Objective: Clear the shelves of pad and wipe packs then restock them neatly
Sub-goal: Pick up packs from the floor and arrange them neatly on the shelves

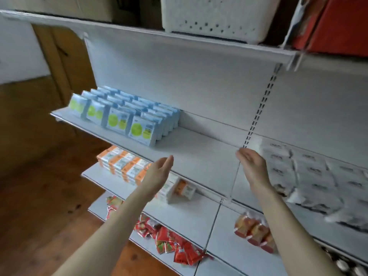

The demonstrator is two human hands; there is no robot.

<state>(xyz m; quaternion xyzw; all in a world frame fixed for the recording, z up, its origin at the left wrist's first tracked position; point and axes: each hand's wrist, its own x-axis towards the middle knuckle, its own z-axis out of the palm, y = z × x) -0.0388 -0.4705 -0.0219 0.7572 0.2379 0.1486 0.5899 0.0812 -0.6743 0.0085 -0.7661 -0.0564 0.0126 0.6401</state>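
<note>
A person faces white metal shelving, both bare arms stretched forward over the middle shelf (199, 154). The left hand (159, 172) hangs above the near edge of that shelf, fingers straight and together, palm turned inward, holding nothing. The right hand (252, 166) is to its right, near the slotted upright that divides the two bays; its fingers are loosely extended, palm turned toward the other hand, and it too holds nothing. The two hands are well apart, with bare shelf between them.

On the left part of the middle shelf, rows of blue and green packs (127, 116) stand upright, running from the near edge to the back panel. On the shelf below, orange and white packs (123, 164) lie stacked at the left, and a few more sit to the right, partly hidden by the left forearm. In the right bay, white packs (310, 176) cover the shelf; they are blurred and their print cannot be read.

Lower down, red packets (175, 244) lie in a loose heap, and orange snack bags (254, 230) sit to their right. A white perforated basket (215, 20) and a red box (338, 26) rest on the top shelf. A wooden floor (29, 176) shows at left.
</note>
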